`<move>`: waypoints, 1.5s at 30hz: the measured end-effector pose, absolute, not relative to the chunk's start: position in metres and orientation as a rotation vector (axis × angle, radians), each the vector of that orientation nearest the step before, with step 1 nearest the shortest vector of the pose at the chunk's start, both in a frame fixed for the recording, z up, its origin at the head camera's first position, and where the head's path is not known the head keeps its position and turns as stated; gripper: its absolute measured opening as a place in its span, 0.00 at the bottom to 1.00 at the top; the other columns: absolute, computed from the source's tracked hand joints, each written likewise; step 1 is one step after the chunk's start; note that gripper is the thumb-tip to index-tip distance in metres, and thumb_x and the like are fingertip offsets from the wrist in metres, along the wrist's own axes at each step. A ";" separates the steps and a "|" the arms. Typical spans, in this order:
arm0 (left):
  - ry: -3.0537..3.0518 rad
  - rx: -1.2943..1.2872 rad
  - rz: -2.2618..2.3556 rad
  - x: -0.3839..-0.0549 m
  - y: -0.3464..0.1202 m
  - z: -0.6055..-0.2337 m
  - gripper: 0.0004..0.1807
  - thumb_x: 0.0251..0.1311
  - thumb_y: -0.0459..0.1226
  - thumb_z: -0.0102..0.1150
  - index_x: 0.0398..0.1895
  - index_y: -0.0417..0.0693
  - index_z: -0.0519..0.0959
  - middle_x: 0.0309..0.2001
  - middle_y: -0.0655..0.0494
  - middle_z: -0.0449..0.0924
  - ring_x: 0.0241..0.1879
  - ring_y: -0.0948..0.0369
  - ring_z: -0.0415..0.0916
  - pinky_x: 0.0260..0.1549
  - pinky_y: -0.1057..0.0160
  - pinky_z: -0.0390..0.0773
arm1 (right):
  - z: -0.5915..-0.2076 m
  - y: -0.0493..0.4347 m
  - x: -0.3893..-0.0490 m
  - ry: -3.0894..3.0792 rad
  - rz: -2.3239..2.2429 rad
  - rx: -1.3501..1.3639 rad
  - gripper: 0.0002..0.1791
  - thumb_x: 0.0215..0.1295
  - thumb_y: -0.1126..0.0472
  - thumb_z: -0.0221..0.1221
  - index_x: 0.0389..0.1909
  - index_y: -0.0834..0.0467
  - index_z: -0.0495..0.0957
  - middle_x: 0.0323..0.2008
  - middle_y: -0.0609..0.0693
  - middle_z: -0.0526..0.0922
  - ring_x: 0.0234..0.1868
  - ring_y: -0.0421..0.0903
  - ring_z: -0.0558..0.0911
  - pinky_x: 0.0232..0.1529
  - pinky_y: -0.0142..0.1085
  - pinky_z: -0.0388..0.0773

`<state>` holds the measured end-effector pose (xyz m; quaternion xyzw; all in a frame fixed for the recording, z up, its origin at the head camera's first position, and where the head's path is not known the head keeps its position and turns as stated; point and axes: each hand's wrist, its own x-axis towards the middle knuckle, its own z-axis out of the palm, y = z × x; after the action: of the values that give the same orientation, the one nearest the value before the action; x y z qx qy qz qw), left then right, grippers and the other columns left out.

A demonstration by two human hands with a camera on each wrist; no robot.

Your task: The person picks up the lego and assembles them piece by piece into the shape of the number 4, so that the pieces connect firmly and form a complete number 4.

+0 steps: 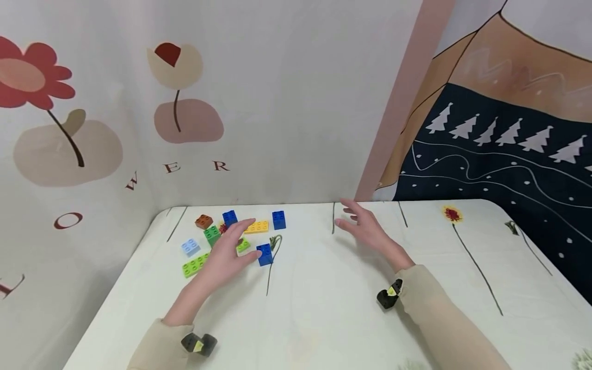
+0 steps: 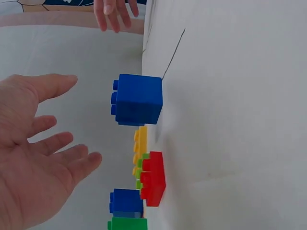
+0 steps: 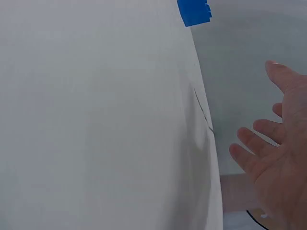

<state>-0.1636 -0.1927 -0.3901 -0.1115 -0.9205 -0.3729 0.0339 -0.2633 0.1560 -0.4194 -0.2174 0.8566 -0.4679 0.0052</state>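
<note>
My left hand (image 1: pixel 225 257) hovers over a group of toy building bricks, its fingers spread and holding nothing. Close to its thumb in the head view is a blue brick (image 1: pixel 264 255). Around the hand lie a yellow brick (image 1: pixel 257 226), a dark green brick (image 1: pixel 212 235), a lime green brick (image 1: pixel 195 264), a light blue brick (image 1: pixel 190 247) and an orange-brown brick (image 1: pixel 203 221). A red brick (image 2: pixel 154 179) shows in the left wrist view; the hand hides it in the head view. My right hand (image 1: pixel 367 226) is held above the table's far side, fingers loosely extended, gripping nothing.
Two more blue bricks stand at the back, one (image 1: pixel 279 220) right of the yellow brick and another (image 1: pixel 229 218) beyond the left hand. The white tablecloth (image 1: pixel 314 308) carries printed flowers and stems. A printed curtain (image 1: pixel 296 103) hangs behind the table's far edge.
</note>
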 end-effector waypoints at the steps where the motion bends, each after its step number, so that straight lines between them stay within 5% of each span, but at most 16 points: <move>1: -2.829 -0.344 -1.194 -0.163 -0.193 -0.391 0.41 0.63 0.32 0.70 0.78 0.43 0.62 0.75 0.40 0.61 0.72 0.41 0.63 0.62 0.43 0.73 | -0.420 0.152 -0.265 2.654 -1.497 -0.681 0.37 0.74 0.59 0.62 0.77 0.66 0.59 0.74 0.66 0.63 0.71 0.65 0.68 0.69 0.57 0.67; 15: -2.792 -0.329 -1.639 -0.163 -0.191 -0.404 0.37 0.65 0.31 0.68 0.75 0.38 0.63 0.75 0.42 0.63 0.75 0.44 0.59 0.67 0.46 0.68 | -0.429 0.082 -0.294 2.441 -1.630 -0.641 0.39 0.69 0.61 0.67 0.76 0.64 0.61 0.70 0.62 0.70 0.68 0.58 0.74 0.67 0.49 0.73; 45: -2.847 -0.178 -1.640 -0.171 -0.187 -0.418 0.31 0.64 0.27 0.67 0.70 0.43 0.72 0.67 0.45 0.75 0.66 0.46 0.73 0.63 0.48 0.74 | -0.445 0.024 -0.307 2.462 -1.515 -0.662 0.31 0.65 0.61 0.70 0.68 0.60 0.75 0.59 0.54 0.82 0.56 0.50 0.81 0.60 0.43 0.78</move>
<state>-0.1707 -0.1867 -0.4182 -0.0538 -0.8628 -0.4972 -0.0742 -0.3074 0.0241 -0.4451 -0.2223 0.8270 -0.5088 0.0879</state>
